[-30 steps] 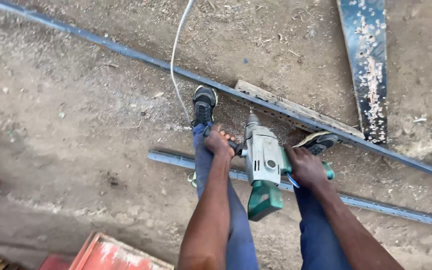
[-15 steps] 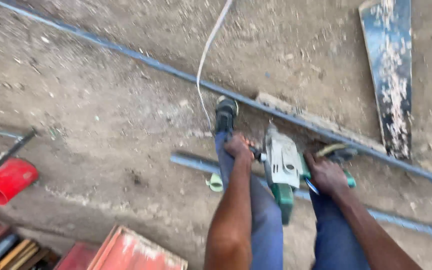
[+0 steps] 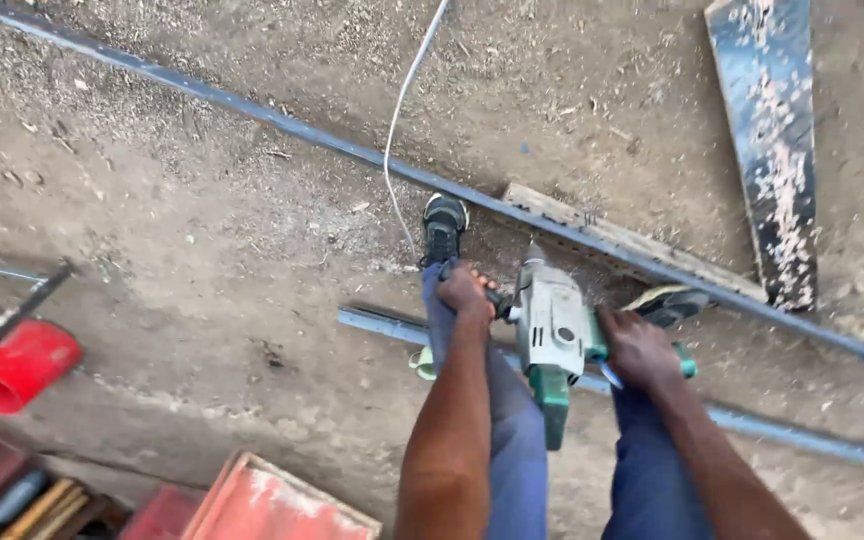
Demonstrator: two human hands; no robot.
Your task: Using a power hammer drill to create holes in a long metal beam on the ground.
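Dusty workshop ground (image 3: pixel 202 230) carries a grey steel bar (image 3: pixel 382 325) underfoot as a person's left hand (image 3: pixel 465 292) and right hand (image 3: pixel 637 347), fingers wrapped tight, press a green-and-grey electric drill (image 3: pixel 552 330) nose-down onto it, drilling apparently unfinished.
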